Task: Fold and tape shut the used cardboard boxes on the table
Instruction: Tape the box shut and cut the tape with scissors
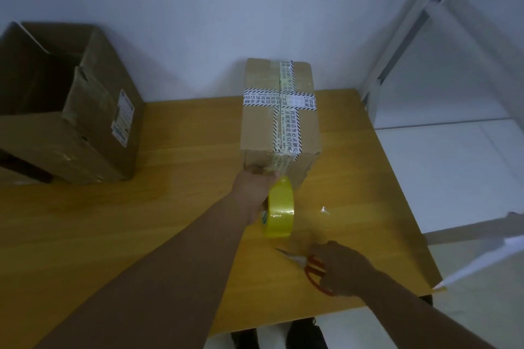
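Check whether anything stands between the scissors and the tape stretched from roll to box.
Nothing visible does. The right hand is at the red handles of the scissors; between them and the tape that the left hand holds from roll to box lies only bare table. A small clear scrap lies off to the right.

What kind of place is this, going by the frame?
Likely a plain indoor room used as a makeshift packing spot: a wooden table against a bare white wall, an open cardboard box and a taped box on it, plus a yellow tape roll and red-handled scissors.
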